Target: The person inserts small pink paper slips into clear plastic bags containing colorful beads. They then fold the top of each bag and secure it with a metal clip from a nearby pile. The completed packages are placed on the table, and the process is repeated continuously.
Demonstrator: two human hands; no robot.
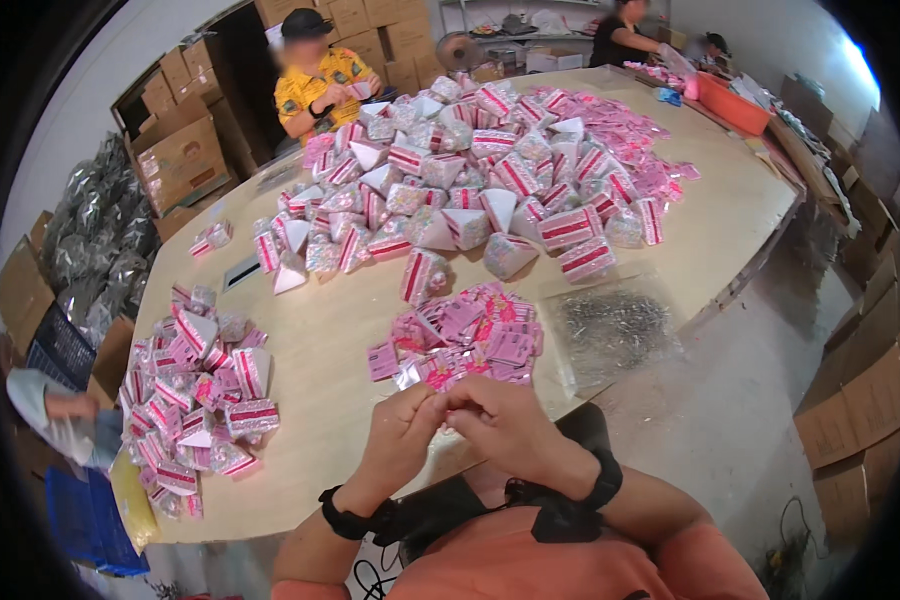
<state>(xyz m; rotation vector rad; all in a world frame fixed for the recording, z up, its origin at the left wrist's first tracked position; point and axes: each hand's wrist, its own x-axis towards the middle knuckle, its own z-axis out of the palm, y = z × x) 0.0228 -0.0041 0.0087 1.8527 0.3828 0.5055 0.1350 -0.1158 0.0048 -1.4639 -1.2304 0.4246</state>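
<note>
My left hand (407, 425) and my right hand (503, 423) meet at the table's near edge, their fingers closed and pressed together. Whatever is between the fingertips is too small or hidden to make out. Just beyond them lies a pile of pink printed cards (505, 345). Right of the cards, a clear plastic bag (615, 330) is spread flat with many thin, dark metal-looking pieces on it. A single wrapped cake-slice-shaped item (425, 275), white with a red band, sits behind the cards.
A big heap of wrapped cake-slice shapes (500, 200) covers the table's middle, with more pink cards (610, 130) behind. A smaller heap (195, 400) lies left. One person (320, 80) works across the table, others farther right. An orange basin (735, 102) and cardboard boxes (860, 400) stand right.
</note>
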